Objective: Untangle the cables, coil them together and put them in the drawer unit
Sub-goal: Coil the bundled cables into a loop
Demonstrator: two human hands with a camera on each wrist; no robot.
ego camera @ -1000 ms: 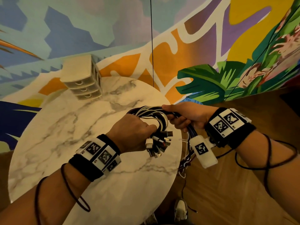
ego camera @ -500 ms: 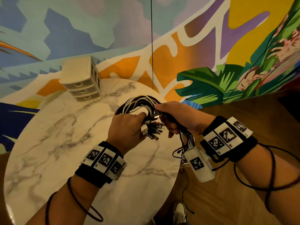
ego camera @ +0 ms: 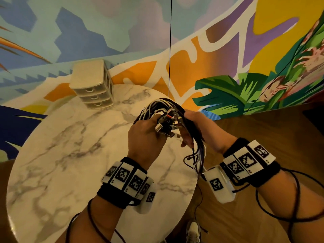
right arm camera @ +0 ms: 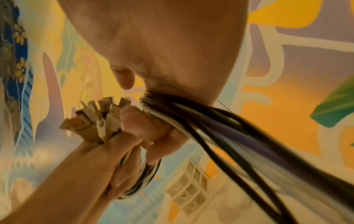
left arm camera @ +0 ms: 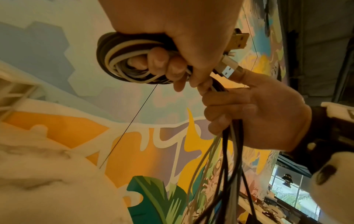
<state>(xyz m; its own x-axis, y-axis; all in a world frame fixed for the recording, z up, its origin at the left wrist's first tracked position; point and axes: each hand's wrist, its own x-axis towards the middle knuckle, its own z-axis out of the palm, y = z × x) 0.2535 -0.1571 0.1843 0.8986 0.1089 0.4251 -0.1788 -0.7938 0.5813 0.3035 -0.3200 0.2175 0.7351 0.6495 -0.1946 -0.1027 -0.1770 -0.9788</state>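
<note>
A bundle of black and white cables forms a small coil held above the marble table's right side. My left hand grips the coil, fingers curled through it, with several USB plugs sticking out beside the thumb. My right hand grips the same bundle just to the right; the loose cable tails hang down from it past the table edge. In the right wrist view the cable strands run out of my fist, next to the plugs. The beige drawer unit stands at the table's far edge, drawers closed.
The round marble table sits against a painted mural wall. Wooden floor lies to the right, with a shoe near the table's base. A thin black cord hangs down the wall.
Both hands have risen and moved towards the far side of the table. The coil has tightened and the plugs now point up and right instead of hanging down.
</note>
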